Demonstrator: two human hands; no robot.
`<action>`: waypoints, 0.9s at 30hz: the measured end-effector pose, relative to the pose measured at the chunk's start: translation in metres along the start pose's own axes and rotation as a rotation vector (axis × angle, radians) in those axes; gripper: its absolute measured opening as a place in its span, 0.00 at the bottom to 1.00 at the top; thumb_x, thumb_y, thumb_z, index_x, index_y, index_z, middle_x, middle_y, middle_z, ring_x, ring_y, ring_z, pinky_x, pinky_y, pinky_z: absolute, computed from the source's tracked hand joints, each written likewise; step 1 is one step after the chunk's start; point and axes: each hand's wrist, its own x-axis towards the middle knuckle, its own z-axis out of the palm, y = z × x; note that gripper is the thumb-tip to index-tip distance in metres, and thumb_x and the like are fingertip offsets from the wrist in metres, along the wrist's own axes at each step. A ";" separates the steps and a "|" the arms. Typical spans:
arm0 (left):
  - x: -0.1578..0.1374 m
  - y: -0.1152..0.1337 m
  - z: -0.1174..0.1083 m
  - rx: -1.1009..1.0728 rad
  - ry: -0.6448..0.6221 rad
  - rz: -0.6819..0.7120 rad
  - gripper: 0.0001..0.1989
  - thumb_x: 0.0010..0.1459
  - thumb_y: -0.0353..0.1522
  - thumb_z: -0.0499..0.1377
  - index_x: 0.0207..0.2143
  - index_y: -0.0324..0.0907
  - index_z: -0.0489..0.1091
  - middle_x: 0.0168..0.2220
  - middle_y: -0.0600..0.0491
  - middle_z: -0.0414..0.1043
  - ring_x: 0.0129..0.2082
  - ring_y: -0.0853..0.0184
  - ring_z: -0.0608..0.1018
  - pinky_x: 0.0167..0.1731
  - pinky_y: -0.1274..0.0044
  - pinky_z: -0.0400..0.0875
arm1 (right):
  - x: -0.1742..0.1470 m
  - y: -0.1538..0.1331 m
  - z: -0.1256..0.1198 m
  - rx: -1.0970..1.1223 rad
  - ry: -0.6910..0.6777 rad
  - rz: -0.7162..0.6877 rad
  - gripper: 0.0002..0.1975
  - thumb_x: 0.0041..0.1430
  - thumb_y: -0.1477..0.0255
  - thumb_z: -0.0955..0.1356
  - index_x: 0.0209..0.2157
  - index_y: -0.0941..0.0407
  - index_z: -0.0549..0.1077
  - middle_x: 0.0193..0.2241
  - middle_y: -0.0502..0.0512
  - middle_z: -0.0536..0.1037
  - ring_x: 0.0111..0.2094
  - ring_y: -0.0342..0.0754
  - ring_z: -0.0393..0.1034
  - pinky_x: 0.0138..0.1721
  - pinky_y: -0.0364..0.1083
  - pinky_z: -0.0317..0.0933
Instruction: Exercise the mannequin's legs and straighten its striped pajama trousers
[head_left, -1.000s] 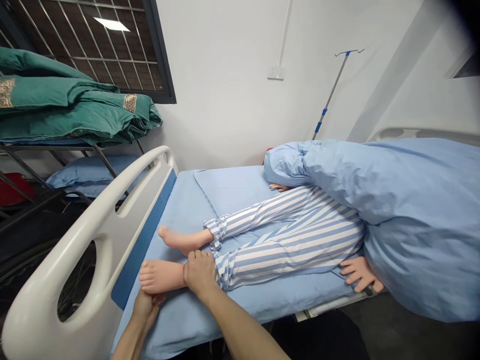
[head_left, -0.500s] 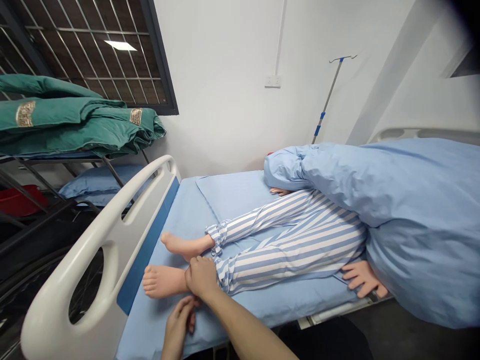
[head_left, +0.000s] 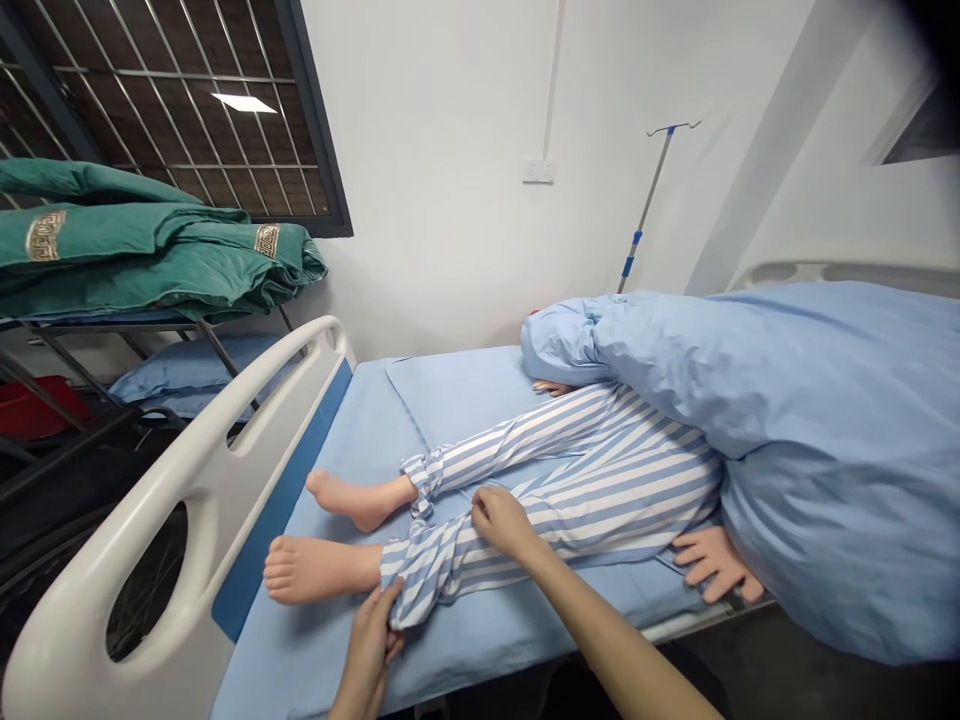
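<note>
A manikin lies on the bed in blue-and-white striped pajama trousers, its bare feet toward the footboard. My left hand pinches the hem of the near trouser leg at the ankle, thumb on top and fingers curled below. Higher up the same leg, around the shin, my right hand has its fingers bent closed on the striped cloth. The near foot sticks out beyond the hem. The far foot lies behind it, that leg's hem bunched at the ankle.
A blue quilt covers the manikin's upper body, and one manikin hand shows at its edge. The white footboard rises at left. Behind it are folded green bedding and a red basin. An IV pole stands by the wall.
My right hand has left the near ankle and moved up the trouser leg. My left hand now holds the hem, which has come down over the ankle. The view has shifted slightly.
</note>
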 end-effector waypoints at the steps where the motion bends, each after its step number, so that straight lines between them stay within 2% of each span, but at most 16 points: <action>1: 0.001 0.006 -0.007 -0.012 0.050 0.023 0.19 0.34 0.43 0.62 0.25 0.39 0.64 0.10 0.65 0.49 0.10 0.81 0.48 0.11 0.84 0.41 | -0.001 0.004 0.000 -0.029 -0.001 -0.010 0.07 0.54 0.75 0.60 0.30 0.57 0.69 0.29 0.52 0.72 0.33 0.42 0.63 0.35 0.40 0.51; 5: 0.007 0.029 -0.041 0.059 0.204 0.120 0.19 0.35 0.42 0.61 0.28 0.39 0.65 0.12 0.64 0.50 0.13 0.77 0.53 0.13 0.82 0.49 | -0.004 0.003 0.004 -0.157 0.033 -0.025 0.08 0.55 0.73 0.60 0.29 0.57 0.69 0.29 0.53 0.72 0.34 0.44 0.62 0.35 0.42 0.50; 8: 0.002 0.040 -0.055 0.350 0.281 0.262 0.17 0.38 0.42 0.58 0.29 0.40 0.67 0.13 0.61 0.55 0.16 0.71 0.61 0.17 0.79 0.56 | -0.006 -0.001 0.005 -0.216 0.043 -0.020 0.09 0.56 0.72 0.60 0.29 0.57 0.70 0.29 0.54 0.72 0.35 0.46 0.62 0.35 0.43 0.49; 10: -0.008 0.047 -0.053 0.633 0.345 0.400 0.17 0.40 0.41 0.56 0.33 0.42 0.67 0.18 0.58 0.62 0.21 0.67 0.67 0.22 0.76 0.62 | -0.006 -0.002 0.006 -0.227 0.039 -0.024 0.09 0.56 0.72 0.60 0.29 0.57 0.70 0.29 0.55 0.72 0.35 0.46 0.62 0.35 0.43 0.50; 12: -0.017 0.053 -0.041 0.890 0.410 0.545 0.15 0.44 0.39 0.54 0.35 0.45 0.67 0.27 0.54 0.68 0.27 0.64 0.70 0.29 0.74 0.64 | -0.007 -0.001 0.007 -0.236 0.044 -0.031 0.10 0.56 0.72 0.59 0.29 0.57 0.70 0.29 0.55 0.72 0.35 0.46 0.62 0.34 0.44 0.50; 15: -0.017 0.063 -0.016 1.135 0.475 0.775 0.11 0.48 0.35 0.50 0.33 0.46 0.68 0.41 0.49 0.67 0.39 0.61 0.69 0.38 0.72 0.63 | -0.008 0.001 0.008 -0.255 0.066 -0.041 0.10 0.56 0.72 0.59 0.29 0.57 0.70 0.29 0.55 0.72 0.35 0.47 0.62 0.34 0.44 0.50; 18: 0.007 0.068 0.008 1.232 0.388 0.899 0.10 0.49 0.33 0.50 0.32 0.43 0.69 0.42 0.47 0.67 0.44 0.59 0.67 0.46 0.70 0.59 | -0.008 0.000 0.009 -0.262 0.075 -0.034 0.10 0.56 0.72 0.59 0.29 0.57 0.70 0.29 0.55 0.72 0.35 0.46 0.62 0.35 0.44 0.50; 21: 0.040 0.068 0.026 1.227 0.225 0.900 0.13 0.50 0.33 0.50 0.38 0.41 0.68 0.40 0.47 0.69 0.45 0.59 0.68 0.48 0.70 0.58 | -0.008 -0.003 0.008 -0.261 0.076 -0.019 0.10 0.56 0.72 0.59 0.29 0.57 0.70 0.29 0.55 0.72 0.35 0.46 0.62 0.34 0.44 0.51; 24: 0.069 0.067 0.041 1.152 0.097 0.803 0.19 0.50 0.33 0.50 0.46 0.39 0.63 0.45 0.45 0.68 0.47 0.60 0.67 0.47 0.70 0.59 | -0.008 -0.004 0.007 -0.263 0.080 -0.017 0.10 0.56 0.72 0.59 0.29 0.57 0.70 0.29 0.55 0.71 0.35 0.47 0.62 0.34 0.44 0.51; 27: 0.087 0.068 0.052 1.050 0.024 0.634 0.22 0.50 0.34 0.50 0.50 0.43 0.61 0.44 0.47 0.69 0.45 0.60 0.70 0.44 0.70 0.62 | -0.008 -0.004 0.008 -0.264 0.093 -0.017 0.10 0.56 0.71 0.59 0.28 0.57 0.70 0.29 0.55 0.71 0.36 0.47 0.62 0.35 0.45 0.51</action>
